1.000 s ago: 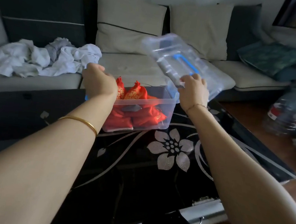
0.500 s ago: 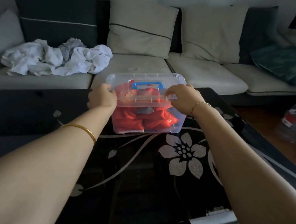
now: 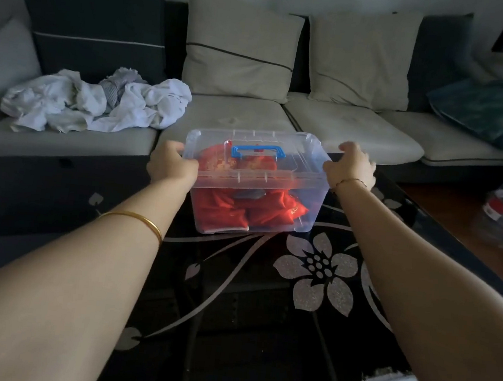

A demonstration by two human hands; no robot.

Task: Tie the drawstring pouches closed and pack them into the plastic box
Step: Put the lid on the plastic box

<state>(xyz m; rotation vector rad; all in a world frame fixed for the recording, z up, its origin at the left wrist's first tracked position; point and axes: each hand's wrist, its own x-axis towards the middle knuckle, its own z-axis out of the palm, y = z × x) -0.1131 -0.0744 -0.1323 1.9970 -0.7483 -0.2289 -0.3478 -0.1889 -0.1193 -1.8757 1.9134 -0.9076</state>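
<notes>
Plastic box (image 3: 307, 205) in front of you: clear, colourless.
Lid (image 3: 296, 161): clear, with a blue handle (image 3: 258, 152).
Drawstring pouches (image 3: 226, 215) inside: red, gold print on some.
Table (image 3: 231, 312): glossy black, with silver-grey flowers and curling vines.
Bangle (image 3: 135, 220) on your left forearm: gold.
Thin bracelet (image 3: 352, 180) at your right wrist: gold-toned.
Crumpled cloth (image 3: 67, 99): white, with a grey striped piece (image 3: 115, 86) in it.
Sofa seats (image 3: 237, 111): beige.
Back cushions: two cream (image 3: 241, 43), each with one dark line; one charcoal (image 3: 97, 25) with a pale line.
Far-right cushion (image 3: 485, 109): teal, mottled.
</notes>
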